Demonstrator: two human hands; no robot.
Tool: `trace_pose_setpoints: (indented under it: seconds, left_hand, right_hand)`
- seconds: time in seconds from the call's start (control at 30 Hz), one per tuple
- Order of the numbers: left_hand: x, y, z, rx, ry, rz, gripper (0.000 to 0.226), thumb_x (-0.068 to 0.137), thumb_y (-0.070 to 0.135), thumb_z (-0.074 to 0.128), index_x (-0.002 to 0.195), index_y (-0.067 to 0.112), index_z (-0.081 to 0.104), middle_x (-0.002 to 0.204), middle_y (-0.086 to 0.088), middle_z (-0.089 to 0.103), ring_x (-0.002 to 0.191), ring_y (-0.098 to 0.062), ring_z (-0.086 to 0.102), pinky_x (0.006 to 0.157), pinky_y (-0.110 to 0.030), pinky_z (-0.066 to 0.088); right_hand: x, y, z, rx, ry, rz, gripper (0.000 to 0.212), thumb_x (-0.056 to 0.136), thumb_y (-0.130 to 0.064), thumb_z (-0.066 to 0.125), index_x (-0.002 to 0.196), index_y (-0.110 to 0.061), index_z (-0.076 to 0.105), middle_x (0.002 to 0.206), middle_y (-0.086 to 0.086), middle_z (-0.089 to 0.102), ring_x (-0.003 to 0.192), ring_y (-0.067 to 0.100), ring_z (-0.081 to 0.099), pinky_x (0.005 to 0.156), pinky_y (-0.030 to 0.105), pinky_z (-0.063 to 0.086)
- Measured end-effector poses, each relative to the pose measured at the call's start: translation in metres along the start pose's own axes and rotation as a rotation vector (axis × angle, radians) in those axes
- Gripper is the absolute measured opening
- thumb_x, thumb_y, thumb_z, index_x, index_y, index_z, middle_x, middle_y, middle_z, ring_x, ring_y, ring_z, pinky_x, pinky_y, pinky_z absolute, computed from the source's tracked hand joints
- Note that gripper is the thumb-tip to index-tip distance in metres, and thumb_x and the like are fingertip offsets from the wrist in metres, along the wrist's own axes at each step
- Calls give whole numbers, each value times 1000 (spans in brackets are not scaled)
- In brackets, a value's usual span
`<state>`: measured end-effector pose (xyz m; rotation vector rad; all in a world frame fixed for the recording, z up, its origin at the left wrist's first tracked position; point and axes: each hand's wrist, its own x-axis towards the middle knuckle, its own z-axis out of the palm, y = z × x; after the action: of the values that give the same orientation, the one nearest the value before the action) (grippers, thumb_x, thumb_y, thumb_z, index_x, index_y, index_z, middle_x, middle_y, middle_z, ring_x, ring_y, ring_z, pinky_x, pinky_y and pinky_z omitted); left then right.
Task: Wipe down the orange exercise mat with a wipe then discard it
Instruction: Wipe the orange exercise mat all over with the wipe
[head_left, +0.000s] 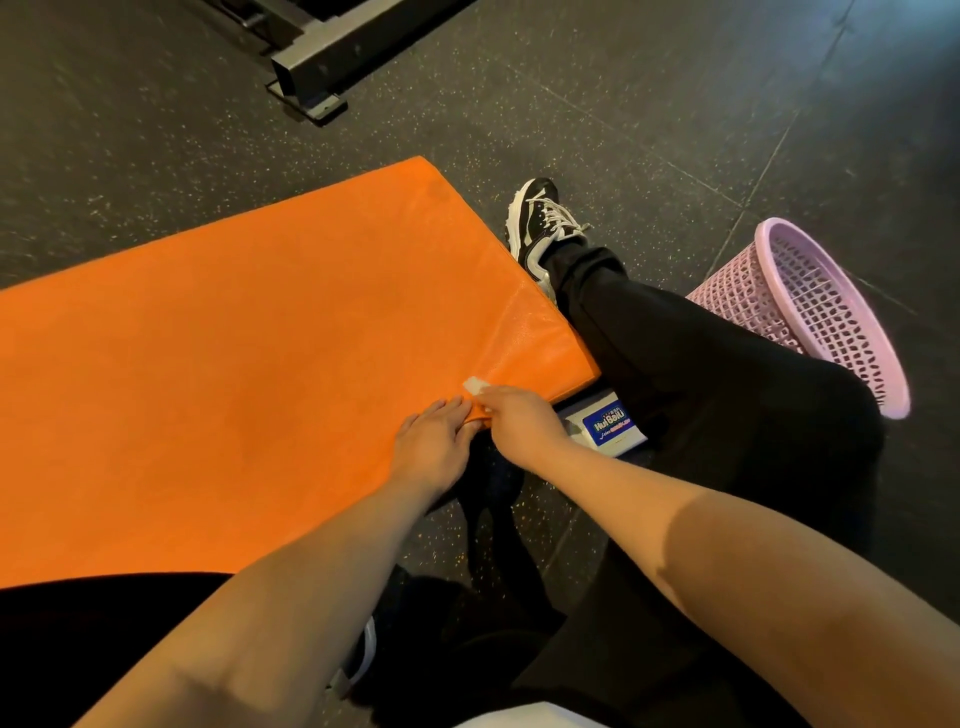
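Orange exercise mat (234, 338): lies flat on the dark speckled floor (649, 104); its near right corner is beside the person's knee.
Left hand (431, 447): rests on the mat's near edge, fingers straight and close together, tips toward the other hand; thumb hidden.
Right hand (519, 421): just right of the left, at the same mat edge, fingers curled, pinching the wipe.
Wipe (477, 385): small, white, bunched, pressed to the mat top just inside that edge.
Wipes pack (610, 426): blue-labelled, on the floor, touching the mat's near corner.
Shoe (540, 218): black and white, against the mat's right side.
Pink basket (727, 296): lattice-walled, right of the mat, beyond the black trouser leg (701, 374).
Metal frame (332, 57): well beyond the mat's far corner.
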<state>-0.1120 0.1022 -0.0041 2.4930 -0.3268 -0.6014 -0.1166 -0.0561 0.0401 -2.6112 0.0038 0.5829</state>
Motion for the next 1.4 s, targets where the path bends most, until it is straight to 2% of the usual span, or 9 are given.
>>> trace_pose_setpoints:
  seconds: [0.1, 0.17, 0.27, 0.37, 0.83, 1.07, 1.2, 1.33, 1.4]
  left_hand:
    - [-2, 3, -12, -78, 83, -16, 41, 105, 45, 42, 143, 35, 53, 144, 5, 57, 135, -22, 50, 107, -42, 41]
    - [-1, 7, -26, -107, 137, -38, 37, 105, 45, 43, 138, 40, 57, 129, 3, 67, 119, -24, 60, 91, -38, 47]
    - [6, 8, -48, -129, 207, -79, 36, 104, 47, 43, 135, 39, 60, 124, 2, 70, 114, -26, 63, 83, -37, 49]
    - [9, 6, -67, -138, 276, -73, 36, 104, 48, 43, 132, 38, 63, 122, 2, 71, 112, -25, 64, 80, -36, 51]
    - [-1, 19, -115, -196, 385, -12, 31, 105, 45, 43, 121, 37, 68, 110, 0, 74, 98, -27, 67, 77, -45, 55]
    - [-8, 14, -95, -98, 262, 62, 39, 106, 45, 40, 139, 35, 58, 125, 1, 70, 108, -25, 65, 78, -41, 56]
    - [-4, 8, -67, -47, 160, 127, 38, 106, 44, 40, 139, 33, 57, 132, 3, 66, 116, -27, 62, 82, -42, 54]
    - [-1, 3, -33, -29, 124, 166, 28, 104, 41, 40, 119, 33, 61, 115, 5, 68, 102, -25, 61, 71, -43, 54]
    - [4, 0, -22, 11, 84, 155, 30, 103, 39, 40, 123, 31, 61, 121, 5, 66, 110, -25, 58, 76, -41, 53]
  right_hand:
    - [2, -7, -10, 54, 30, -33, 43, 100, -9, 48, 141, -17, 59, 148, 5, 55, 135, 25, 51, 115, 42, 40]
    - [3, -16, -19, 32, 91, -33, 40, 103, -12, 44, 140, -17, 60, 146, 2, 56, 136, 21, 49, 122, 42, 26]
    - [11, -36, -28, -59, 240, -2, 38, 107, -22, 39, 139, -24, 59, 142, -6, 58, 137, 15, 45, 126, 45, -1]
    - [20, -58, -34, -46, 294, -1, 37, 107, -24, 37, 137, -24, 59, 139, -6, 60, 136, 15, 44, 126, 45, -4]
    - [19, -99, -76, 33, 325, -28, 36, 108, -22, 38, 135, -19, 61, 139, -1, 60, 135, 18, 47, 124, 41, -1]
    - [8, -95, -59, 67, 294, 137, 37, 107, -21, 38, 132, -18, 64, 138, 4, 62, 130, 22, 52, 126, 40, -2]
    - [8, -74, -42, 36, 182, 218, 38, 107, -23, 38, 137, -20, 62, 140, 7, 61, 129, 28, 53, 127, 45, 7]
    - [14, -52, -17, 107, 72, 313, 42, 103, -24, 43, 143, -24, 58, 145, 8, 57, 132, 35, 50, 111, 45, 43]
    - [12, -44, -9, 121, 33, 307, 45, 104, -24, 43, 148, -24, 52, 150, 9, 53, 136, 36, 47, 112, 45, 42]
